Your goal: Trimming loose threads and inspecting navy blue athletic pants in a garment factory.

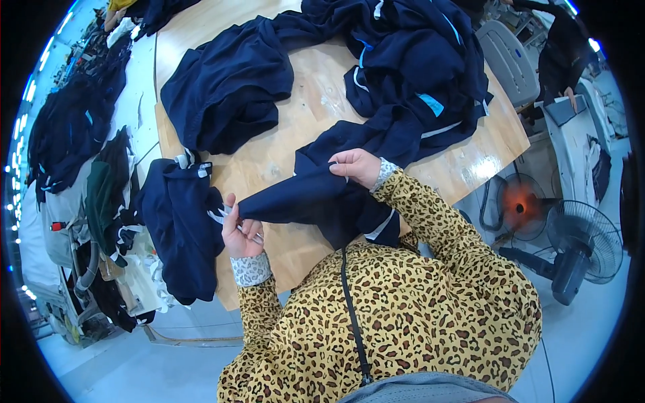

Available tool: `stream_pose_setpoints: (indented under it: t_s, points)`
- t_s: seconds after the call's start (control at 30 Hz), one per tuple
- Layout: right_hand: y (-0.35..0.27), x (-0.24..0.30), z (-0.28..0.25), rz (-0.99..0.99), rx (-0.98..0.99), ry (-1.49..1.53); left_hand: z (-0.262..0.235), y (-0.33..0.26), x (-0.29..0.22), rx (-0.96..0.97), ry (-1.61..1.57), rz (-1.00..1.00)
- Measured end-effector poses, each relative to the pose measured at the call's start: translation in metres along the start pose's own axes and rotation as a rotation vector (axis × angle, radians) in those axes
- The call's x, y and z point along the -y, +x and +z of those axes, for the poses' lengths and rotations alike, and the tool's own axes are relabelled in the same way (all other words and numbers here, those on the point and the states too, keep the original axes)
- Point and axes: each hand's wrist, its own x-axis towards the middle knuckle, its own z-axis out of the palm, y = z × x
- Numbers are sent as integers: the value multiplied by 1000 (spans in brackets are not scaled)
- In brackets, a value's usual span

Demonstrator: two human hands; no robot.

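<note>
A navy garment (295,199) is stretched between my two hands above the near edge of the wooden table. My left hand (243,232) is closed on its narrow left end. A slim, silvery tool (259,238) also shows in that hand; its kind cannot be made out. My right hand (357,168) pinches the cloth's upper edge between thumb and fingers. The garment's lower part hangs toward my body, with a white strip showing near its bottom. Beyond my right hand, more navy cloth (403,138) runs up into a large heap.
The wooden table (316,84) bears a navy pile (228,80) and a larger navy heap (423,60) with light-blue tags. Folded navy cloth (178,228) hangs over its left edge. At right stand fans (583,242) and a grey chair (508,60). Another person (564,50) is farther back.
</note>
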Motion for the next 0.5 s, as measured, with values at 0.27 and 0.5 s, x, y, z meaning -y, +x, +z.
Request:
stream_pose_setpoints:
  t_s: [0.27,0.5]
  points:
    - [-16,-22,6,-80,-135,-337,-9,2,1,-279,223,2]
    - [-78,24,-78,-361,-1167,-710,-66,-19,0,-543,1313,673]
